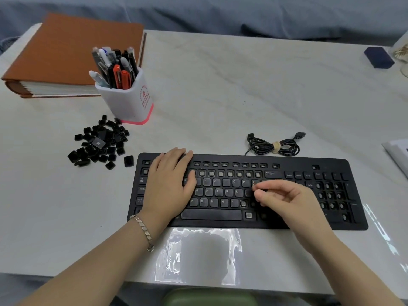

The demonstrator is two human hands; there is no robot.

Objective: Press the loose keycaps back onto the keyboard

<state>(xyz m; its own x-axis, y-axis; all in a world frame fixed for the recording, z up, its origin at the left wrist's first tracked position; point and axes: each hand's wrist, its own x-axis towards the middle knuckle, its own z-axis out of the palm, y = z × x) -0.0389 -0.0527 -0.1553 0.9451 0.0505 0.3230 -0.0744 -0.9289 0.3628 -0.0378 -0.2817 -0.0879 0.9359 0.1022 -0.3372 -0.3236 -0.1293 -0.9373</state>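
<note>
A black keyboard [287, 168] lies across the table in front of me, with several bare key sockets in its number row, function row and numpad. My left hand [170, 184] rests flat on the keyboard's left half, fingers straight. My right hand [284, 197] hovers over the keys to the right of L, its thumb and fingertips pinched together on a small black keycap [249, 192] at the keyboard surface. A heap of several loose black keycaps [99, 144] lies on the table left of the keyboard.
A white pen holder [130, 100] full of pens stands behind the heap. A brown binder [66, 51] lies at the back left. The coiled keyboard cable [273, 146] sits behind the keyboard. A clear plastic bag [198, 255] lies near the front edge. A dark blue box [378, 57] is far right.
</note>
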